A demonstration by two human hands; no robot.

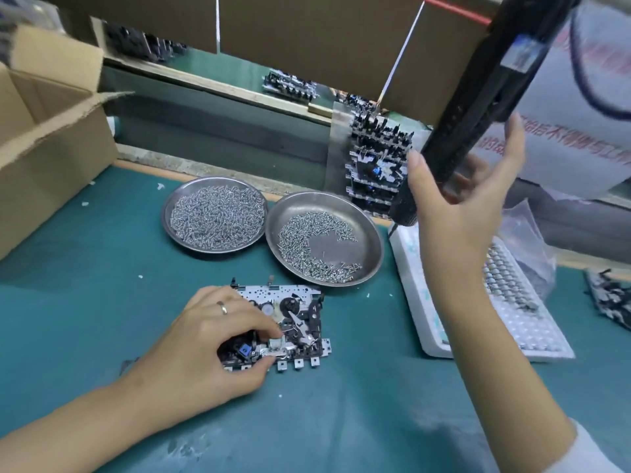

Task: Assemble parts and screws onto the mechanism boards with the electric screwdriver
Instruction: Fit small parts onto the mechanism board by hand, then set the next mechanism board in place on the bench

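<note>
A metal mechanism board (293, 322) with black plastic parts lies flat on the green mat. My left hand (205, 339) rests on its left half, and its thumb and fingertips pinch a small part near the board's front edge. A ring sits on one finger. My right hand (467, 199) is raised at the right with its fingers loosely wrapped around the black electric screwdriver (478, 107), which hangs slanted from above. The driver's tip points down over the white tray, well right of the board.
Two steel dishes of screws sit behind the board: a full one (214, 213) and a half-filled one (324, 237). A stack of finished boards (379, 162) stands behind them. A white foam tray (512, 308) lies right, an open cardboard box (47, 131) left.
</note>
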